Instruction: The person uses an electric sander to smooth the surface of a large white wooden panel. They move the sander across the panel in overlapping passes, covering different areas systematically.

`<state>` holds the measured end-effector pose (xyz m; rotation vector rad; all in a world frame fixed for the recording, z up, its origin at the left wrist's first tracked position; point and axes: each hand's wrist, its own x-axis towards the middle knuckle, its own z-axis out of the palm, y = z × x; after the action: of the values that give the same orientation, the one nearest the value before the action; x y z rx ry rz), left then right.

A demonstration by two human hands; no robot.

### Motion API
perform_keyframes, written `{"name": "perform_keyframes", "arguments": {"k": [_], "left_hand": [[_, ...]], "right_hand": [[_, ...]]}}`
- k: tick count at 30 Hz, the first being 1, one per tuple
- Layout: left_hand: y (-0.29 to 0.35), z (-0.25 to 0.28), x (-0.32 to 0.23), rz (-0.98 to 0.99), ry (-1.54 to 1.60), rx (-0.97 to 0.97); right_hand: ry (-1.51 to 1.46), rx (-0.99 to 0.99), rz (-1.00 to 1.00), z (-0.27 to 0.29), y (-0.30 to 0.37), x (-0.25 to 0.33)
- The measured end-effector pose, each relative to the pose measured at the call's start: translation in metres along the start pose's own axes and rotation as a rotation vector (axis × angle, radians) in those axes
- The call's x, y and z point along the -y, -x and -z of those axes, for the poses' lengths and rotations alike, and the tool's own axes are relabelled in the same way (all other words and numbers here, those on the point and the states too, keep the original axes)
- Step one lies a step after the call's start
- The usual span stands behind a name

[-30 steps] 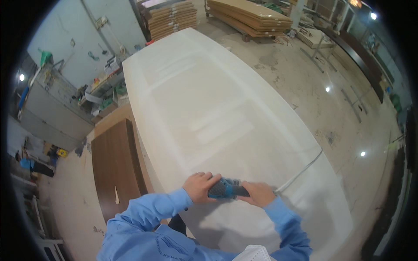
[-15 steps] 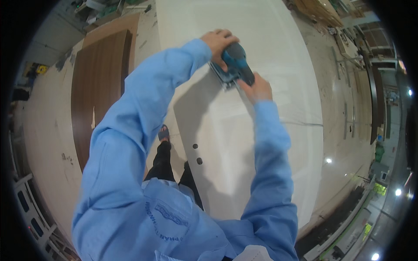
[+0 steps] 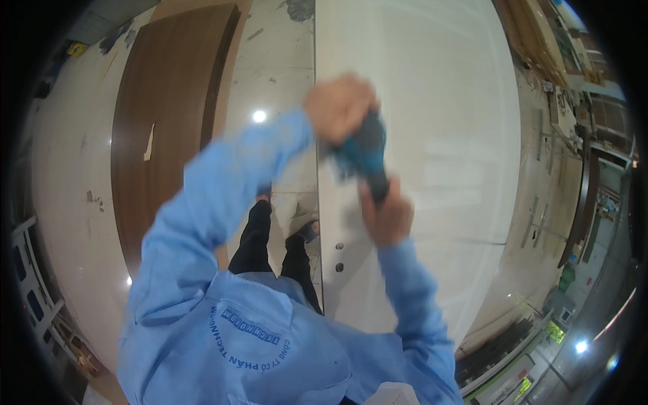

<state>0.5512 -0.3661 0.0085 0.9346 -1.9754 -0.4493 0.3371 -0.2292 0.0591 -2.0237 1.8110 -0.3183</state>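
A teal and black power sander (image 3: 366, 145) is at the left edge of a large white door panel (image 3: 439, 196), smeared by motion. My left hand (image 3: 341, 106) is closed over its rounded front end. Lower down, my right hand (image 3: 388, 212) wraps round its dark rear handle. The blur hides the sander's base, so I cannot tell how it meets the panel. Two dark round holes (image 3: 339, 257) sit near the panel's left edge, on the near side of the sander.
A brown wood-grain panel (image 3: 165, 101) lies to the left, with a pale torn patch on it. Between the panels, my feet stand on the tiled floor (image 3: 280, 88). Stacked boards (image 3: 536, 40) are at the far right. A white frame (image 3: 34, 270) stands at the left rim.
Both hands have brought the sander nearer to me and closer to the panel's left edge. The view has shifted, so both panels appear displaced. Both hands keep their hold.
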Motion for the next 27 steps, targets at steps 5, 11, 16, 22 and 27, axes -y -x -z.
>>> {"name": "perform_keyframes", "arguments": {"k": [5, 11, 16, 22, 27], "left_hand": [[-0.073, 0.017, 0.072, 0.193, -0.121, -0.096], [0.063, -0.024, -0.099, 0.291, 0.018, 0.011], [0.096, -0.012, -0.118, 0.155, 0.195, -0.094], [-0.055, 0.042, 0.093, 0.252, 0.065, -0.031], [-0.07, 0.031, 0.098, 0.304, 0.126, -0.074]], "right_hand": [[-0.045, -0.108, 0.055, -0.008, -0.105, 0.02], [-0.11, 0.11, -0.131, 0.004, 0.115, -0.012], [-0.071, 0.134, -0.202, -0.001, 0.158, 0.02], [-0.105, -0.076, 0.023, -0.027, -0.097, 0.064], [-0.118, -0.127, 0.063, -0.025, -0.112, 0.048]]}}
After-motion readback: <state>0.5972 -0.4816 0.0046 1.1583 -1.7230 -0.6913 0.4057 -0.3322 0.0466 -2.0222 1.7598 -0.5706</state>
